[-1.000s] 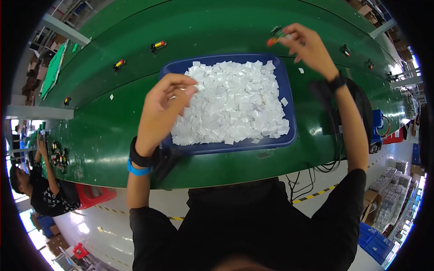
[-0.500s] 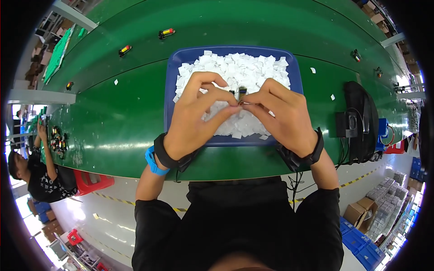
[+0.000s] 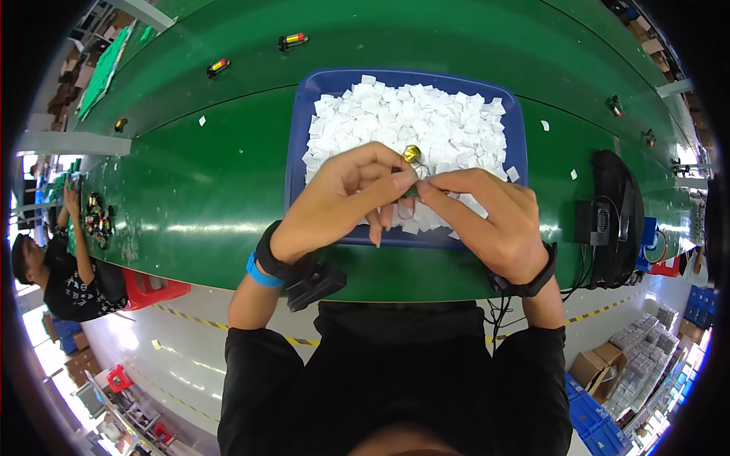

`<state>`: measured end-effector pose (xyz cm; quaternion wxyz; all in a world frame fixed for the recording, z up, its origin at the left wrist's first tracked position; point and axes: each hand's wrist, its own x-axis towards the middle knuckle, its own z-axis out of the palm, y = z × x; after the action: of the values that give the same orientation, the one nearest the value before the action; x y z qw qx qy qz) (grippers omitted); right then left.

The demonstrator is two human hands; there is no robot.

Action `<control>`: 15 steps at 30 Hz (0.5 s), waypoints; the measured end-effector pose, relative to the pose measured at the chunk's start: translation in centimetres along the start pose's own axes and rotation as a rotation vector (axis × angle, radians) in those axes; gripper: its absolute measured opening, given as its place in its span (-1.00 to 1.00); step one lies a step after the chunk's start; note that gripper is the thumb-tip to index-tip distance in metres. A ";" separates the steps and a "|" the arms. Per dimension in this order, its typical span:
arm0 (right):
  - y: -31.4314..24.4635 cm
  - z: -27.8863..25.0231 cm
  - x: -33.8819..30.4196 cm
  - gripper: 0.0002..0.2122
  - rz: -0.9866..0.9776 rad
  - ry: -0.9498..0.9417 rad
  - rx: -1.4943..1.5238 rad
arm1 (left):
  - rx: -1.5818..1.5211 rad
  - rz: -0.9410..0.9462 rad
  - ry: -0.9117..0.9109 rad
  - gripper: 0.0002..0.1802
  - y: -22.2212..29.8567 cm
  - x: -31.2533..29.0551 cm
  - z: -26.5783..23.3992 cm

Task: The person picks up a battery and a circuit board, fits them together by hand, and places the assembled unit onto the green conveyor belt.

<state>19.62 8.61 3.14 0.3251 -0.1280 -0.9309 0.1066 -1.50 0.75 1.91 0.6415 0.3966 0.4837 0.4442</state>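
Over a blue tray (image 3: 522,152) heaped with small white paper-like squares (image 3: 403,114), my two hands meet at their fingertips. My left hand (image 3: 346,194) is closed round a small wired part with a shiny gold round end (image 3: 411,154); most of its body is hidden by the fingers. Thin wire shows beside the gold end, and a reddish loop hangs below the fingers. Thumb and forefinger of my right hand (image 3: 490,216) pinch together at the part's wire side. What exactly lies between them is too small to make out.
Small battery assemblies (image 3: 293,41) lie scattered across the green table (image 3: 205,182). A black bag (image 3: 617,216) and a black box with cables (image 3: 591,222) stand at the right. Far left, a co-worker (image 3: 72,266) sits by a pile of similar assemblies (image 3: 99,220).
My left hand has rolled over, and the part's gold end now shows above its fingers. Both hands stay together over the tray. The whole view has shifted slightly.
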 end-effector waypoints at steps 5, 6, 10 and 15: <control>0.5 1.1 -0.7 -0.85 0.085 0.008 0.048 | 0.127 0.116 0.059 -0.82 -0.8 0.0 0.2; 0.6 1.1 -0.7 -0.85 0.088 0.007 0.048 | 0.126 0.115 0.058 -0.82 -0.8 -0.1 0.4; 0.8 0.9 -0.4 -0.91 0.470 -0.045 0.431 | 0.346 0.165 0.124 -0.83 -0.7 -0.3 1.1; 2.5 0.6 -0.3 -0.88 0.735 -0.031 0.486 | 0.330 0.168 0.142 -0.82 -1.4 -0.1 0.8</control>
<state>19.93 10.81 1.78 0.2724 -0.3688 -0.7760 0.4331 -0.48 0.18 0.77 0.4928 0.5031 0.5592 0.4375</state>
